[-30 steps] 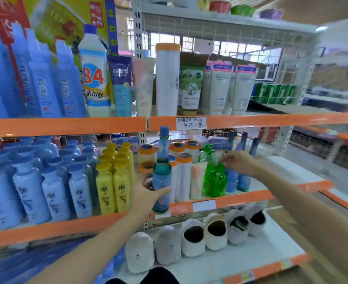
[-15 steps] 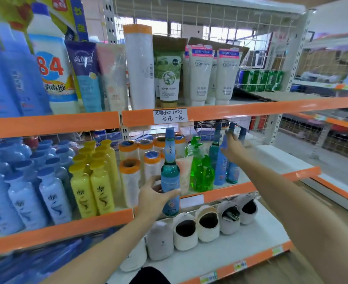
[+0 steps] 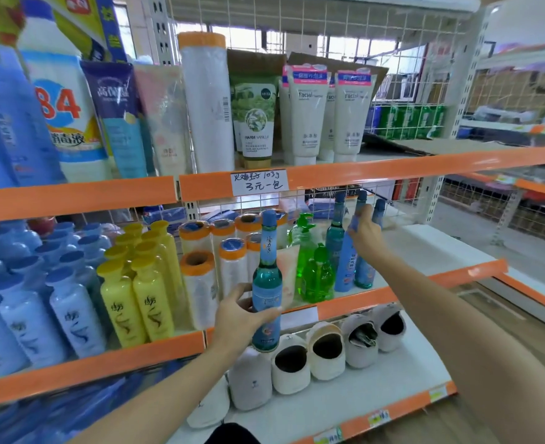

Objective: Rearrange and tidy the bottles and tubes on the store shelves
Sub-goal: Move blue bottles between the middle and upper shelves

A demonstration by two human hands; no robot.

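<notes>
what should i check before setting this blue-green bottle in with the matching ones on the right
1. Left hand grips the blue-green bottle: ok.
2. Bottle upright: ok.
3. Right hand steadies the matching bottles: ok.
4. Bare shelf right of that group: ok.
5. Green pump bottles stand in the path, so lift over: not ok.
6. Room behind the group: cannot tell.
</notes>
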